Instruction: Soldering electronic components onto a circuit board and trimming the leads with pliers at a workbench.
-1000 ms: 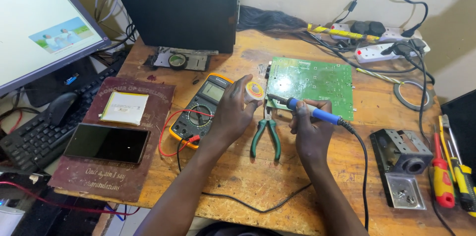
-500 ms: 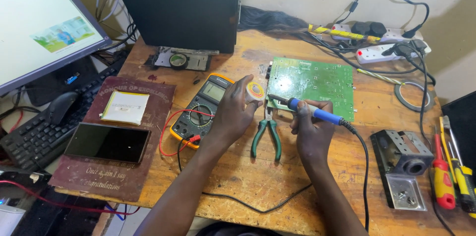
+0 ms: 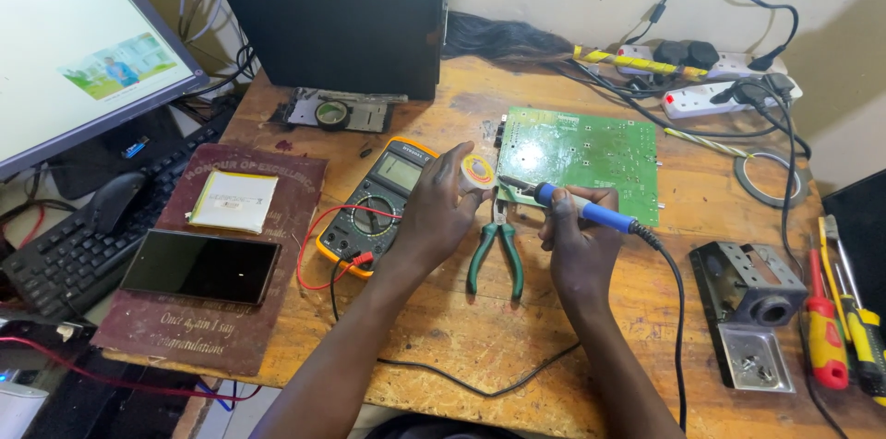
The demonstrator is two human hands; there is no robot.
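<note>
A: Largest first?

B: Wooden workbench (image 3: 517, 347), worn, cluttered. Black computer tower (image 3: 332, 10) at the back; lit monitor (image 3: 74, 42) far left, black keyboard (image 3: 65, 254) and mouse (image 3: 115, 199) below it.

A: Next down?

B: Green circuit board (image 3: 591, 157), lying flat at centre-right of the bench, solder side up. Dark red folder (image 3: 221, 273) to the left, carrying a black phone (image 3: 198, 265) and a pale flat battery pack (image 3: 233, 202).

A: Instruments?

B: Yellow-cased multimeter (image 3: 374, 208), red lead looped beside it. Grey metal soldering-iron stand (image 3: 752, 310) at right; red and yellow screwdrivers (image 3: 840, 319) just beyond. White power strips (image 3: 720, 79) along the back wall.

A: Hands?

B: Right hand (image 3: 577, 250) closed around a blue-handled soldering iron (image 3: 577, 206), tip lying at the board's near left edge. Left hand (image 3: 438, 213) pinching a small round solder-wick reel (image 3: 477, 168), held just beside that same edge. Green-handled pliers (image 3: 496, 254) flat on the bench between the wrists, untouched.

A: Step in hand?

B: By appearance, reworking a joint at the board's edge: tip and reel brought together at one spot.

A: Next move's demands?

B: Probably a steady tip on the joint, braid fed to meet it, fingers kept well back from the heat, cord (image 3: 678, 310) kept slack.
</note>
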